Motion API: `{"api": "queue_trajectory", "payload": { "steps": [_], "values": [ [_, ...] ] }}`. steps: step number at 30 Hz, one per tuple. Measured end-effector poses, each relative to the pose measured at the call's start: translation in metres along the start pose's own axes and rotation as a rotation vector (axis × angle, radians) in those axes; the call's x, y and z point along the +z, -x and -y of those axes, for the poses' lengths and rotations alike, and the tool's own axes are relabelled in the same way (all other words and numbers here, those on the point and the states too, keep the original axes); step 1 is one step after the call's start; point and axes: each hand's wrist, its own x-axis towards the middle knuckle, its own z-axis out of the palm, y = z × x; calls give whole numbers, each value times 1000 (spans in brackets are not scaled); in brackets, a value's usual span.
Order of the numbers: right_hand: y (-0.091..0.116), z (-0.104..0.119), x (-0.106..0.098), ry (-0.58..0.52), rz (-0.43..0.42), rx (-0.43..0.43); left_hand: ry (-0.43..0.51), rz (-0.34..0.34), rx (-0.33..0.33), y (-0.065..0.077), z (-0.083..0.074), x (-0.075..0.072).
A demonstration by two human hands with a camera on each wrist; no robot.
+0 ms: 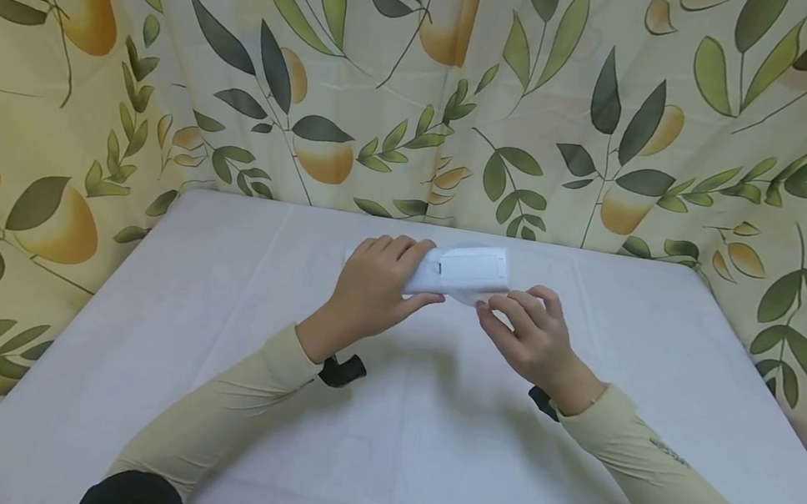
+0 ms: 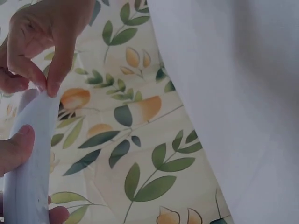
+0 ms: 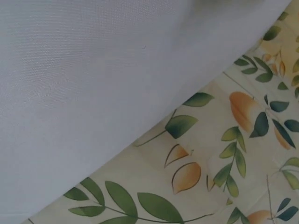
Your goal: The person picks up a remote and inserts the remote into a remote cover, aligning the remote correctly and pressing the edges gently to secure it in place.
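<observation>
My left hand grips a white remote control by its left part, fingers over the far side and thumb along the near edge. Its back, with a long panel and a small dark notch, faces up, held above the table. Thin translucent plastic film shows along its lower right edge. The right hand pinches that film between thumb and forefinger, the other fingers bent. In the left wrist view the film is drawn up to a point at the fingertips. Neither hand appears in the right wrist view.
A white cloth covers the table. Behind it and at both sides hangs a curtain printed with leaves and orange fruit. Black bands sit on the wrists. A black rounded thing shows at the lower left.
</observation>
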Motion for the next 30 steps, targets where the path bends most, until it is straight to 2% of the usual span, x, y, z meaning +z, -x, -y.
{"api": "queue_trajectory", "payload": {
  "steps": [6, 18, 21, 24, 30],
  "values": [
    [-2, 0, 1, -7, 52, -2, 8, -23, -38, 1, 1, 1],
    [-1, 3, -5, 22, 244, 6, -15, -64, -1, 5, 3, 5],
    [0, 1, -7, 21, 300, 21, -23, -60, 4, 5, 3, 5],
    [0, 0, -9, 1, 315, 24, -27, -51, 3, 6, 3, 6],
    [1, -3, -11, 22, 354, -27, -31, -32, -2, 7, 4, 7]
  ]
}}
